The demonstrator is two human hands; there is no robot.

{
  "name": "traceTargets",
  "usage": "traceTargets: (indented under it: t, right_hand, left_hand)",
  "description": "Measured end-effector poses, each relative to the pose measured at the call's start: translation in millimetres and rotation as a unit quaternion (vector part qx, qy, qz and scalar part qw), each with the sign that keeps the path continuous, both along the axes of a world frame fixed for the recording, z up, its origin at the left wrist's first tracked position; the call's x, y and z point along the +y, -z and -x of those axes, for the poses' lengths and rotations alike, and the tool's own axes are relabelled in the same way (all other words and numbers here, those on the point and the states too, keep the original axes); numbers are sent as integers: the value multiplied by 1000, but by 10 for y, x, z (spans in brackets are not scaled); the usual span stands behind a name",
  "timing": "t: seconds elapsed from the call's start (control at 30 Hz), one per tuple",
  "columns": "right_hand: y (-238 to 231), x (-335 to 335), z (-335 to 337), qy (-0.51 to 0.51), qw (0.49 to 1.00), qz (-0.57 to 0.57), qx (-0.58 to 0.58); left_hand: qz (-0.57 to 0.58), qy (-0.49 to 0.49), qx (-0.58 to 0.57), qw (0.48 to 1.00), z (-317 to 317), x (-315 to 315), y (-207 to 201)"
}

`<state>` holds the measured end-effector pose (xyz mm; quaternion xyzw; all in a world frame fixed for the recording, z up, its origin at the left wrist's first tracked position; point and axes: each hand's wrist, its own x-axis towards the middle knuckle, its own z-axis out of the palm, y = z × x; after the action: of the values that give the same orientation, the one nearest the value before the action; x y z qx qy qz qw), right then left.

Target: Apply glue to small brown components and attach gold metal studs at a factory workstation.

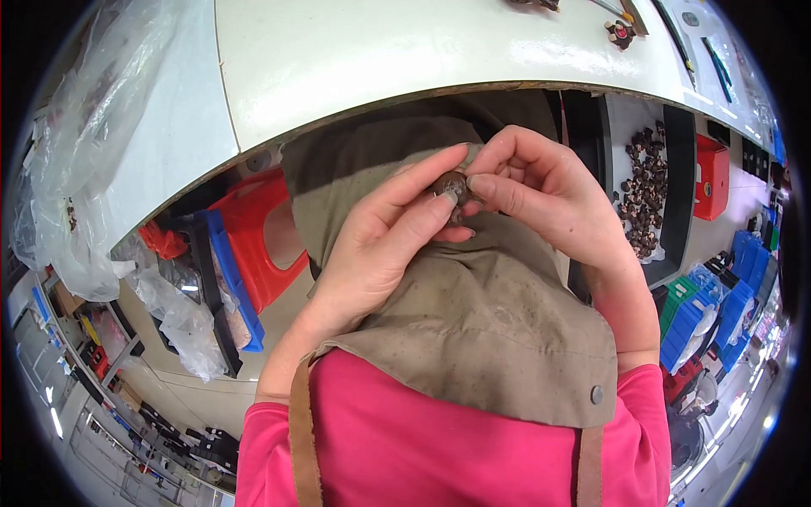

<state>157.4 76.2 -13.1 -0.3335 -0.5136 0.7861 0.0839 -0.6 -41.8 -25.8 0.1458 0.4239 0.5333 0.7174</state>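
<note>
Brown and glossy, the small piece (453, 183) sits in the head view above my apron (498, 296), near side of the white surface (380, 51). My left grip (380, 224) is closed around it; my right grip (545, 190) pinches its right side. Best, I judge, to steady it left and work lightly right. I can read no writing on it.

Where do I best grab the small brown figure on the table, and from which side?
I'd pinch the figure across its chunky middle, since small bits jut out around it. Coming from the near side looks best: a thin stick and a brown strip lie just beyond it.
</note>
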Motion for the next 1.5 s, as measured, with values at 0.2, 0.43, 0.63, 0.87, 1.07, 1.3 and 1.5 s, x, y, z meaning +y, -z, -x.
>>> traceTargets:
  t: [0.2,0.43,0.63,0.87,1.07,1.3,1.5]
  right_hand:
    - [-4,-14,32,13,1000,4,-5]
    - [19,-3,13,26,1000,-7,-1]
    - [-227,214,-207,5,990,-121,-70]
    - [-602,813,-759,230,846,-450,-170]
    - [-646,1504,-739,98,632,-702,-314]
    - [-348,1904,-852,51,553,-725,-408]
    - [-599,1527,-782,149,599,-715,-329]
  left_hand:
    - [22,-8,-46,999,35,21,-5]
    - [20,3,-65,998,44,93,11]
    - [84,22,-11,996,92,87,-29]
    - [41,14,-96,994,96,115,51]
    - [25,16,-86,996,70,80,-31]
    - [-24,91,-47,994,101,-11,-2]
    - [-30,135,-45,989,129,-25,17]
